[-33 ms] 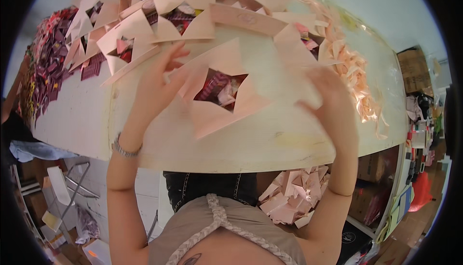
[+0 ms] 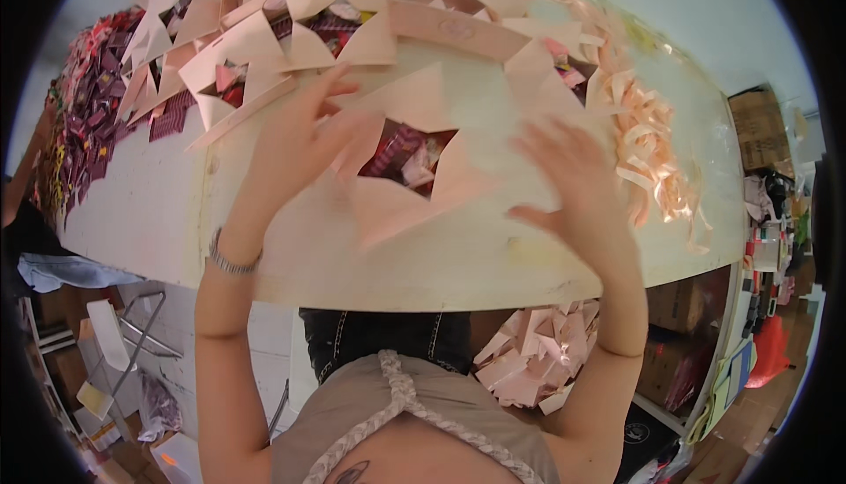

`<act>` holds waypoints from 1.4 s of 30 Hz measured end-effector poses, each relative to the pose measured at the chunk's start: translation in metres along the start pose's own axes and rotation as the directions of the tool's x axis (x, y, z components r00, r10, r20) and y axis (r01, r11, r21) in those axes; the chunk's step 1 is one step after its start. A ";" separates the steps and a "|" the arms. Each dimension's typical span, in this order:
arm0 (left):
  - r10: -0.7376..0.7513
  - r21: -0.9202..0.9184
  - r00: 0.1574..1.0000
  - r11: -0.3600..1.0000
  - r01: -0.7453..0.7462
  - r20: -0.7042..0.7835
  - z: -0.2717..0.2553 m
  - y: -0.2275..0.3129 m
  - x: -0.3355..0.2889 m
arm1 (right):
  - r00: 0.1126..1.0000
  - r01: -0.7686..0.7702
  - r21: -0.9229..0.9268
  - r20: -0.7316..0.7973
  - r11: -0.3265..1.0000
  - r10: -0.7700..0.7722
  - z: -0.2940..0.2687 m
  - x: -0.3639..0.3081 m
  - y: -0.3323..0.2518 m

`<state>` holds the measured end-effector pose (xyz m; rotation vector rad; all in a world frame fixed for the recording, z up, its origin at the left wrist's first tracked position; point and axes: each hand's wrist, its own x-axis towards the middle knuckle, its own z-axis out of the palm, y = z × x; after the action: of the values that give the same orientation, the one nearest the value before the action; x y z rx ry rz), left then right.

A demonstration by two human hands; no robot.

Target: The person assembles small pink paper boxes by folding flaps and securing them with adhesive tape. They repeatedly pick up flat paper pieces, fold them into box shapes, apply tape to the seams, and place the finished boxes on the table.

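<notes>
In front of me on the table lies a pink card gift box (image 2: 414, 208) with a star-shaped opening. Wrapped packets (image 2: 405, 153), purple and pale pink, show through it. My left hand (image 2: 310, 136) is at the box's left side with its fingers apart; whether it touches the card I cannot tell. To the right of the box, my right hand (image 2: 568, 184) is held with fingers spread and nothing in it, slightly blurred.
Several similar filled boxes (image 2: 344, 21) crowd the far side. Purple packets (image 2: 97, 118) are heaped at the left, and peach ribbons (image 2: 652, 149) at the right. Folded pink card pieces (image 2: 538, 352) sit below the table's front edge. A person's arm (image 2: 26, 158) shows at far left.
My right hand has moved left toward the box, and its fingers have spread. My left hand has shifted slightly right. The box has stayed nearly in place.
</notes>
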<state>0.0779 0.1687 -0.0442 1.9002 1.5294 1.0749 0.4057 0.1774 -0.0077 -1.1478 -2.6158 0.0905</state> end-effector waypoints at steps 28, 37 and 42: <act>0.390 0.372 0.790 0.724 -0.580 0.472 0.010 0.030 -0.008 | 0.941 -0.045 0.803 -0.166 0.594 0.295 0.105 0.012 -0.035; 0.340 0.313 0.854 0.824 -0.472 0.394 0.017 0.018 -0.001 | 0.927 -0.122 0.798 -0.120 0.590 0.354 0.106 0.012 -0.035; 0.446 0.352 0.804 0.735 -0.580 0.394 0.013 0.017 -0.006 | 0.896 -0.046 0.752 -0.260 0.658 0.359 0.117 0.009 -0.049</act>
<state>0.0979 0.1595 -0.0399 2.7961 1.1694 0.6072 0.3322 0.1574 -0.1092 -1.0015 -1.7728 0.8025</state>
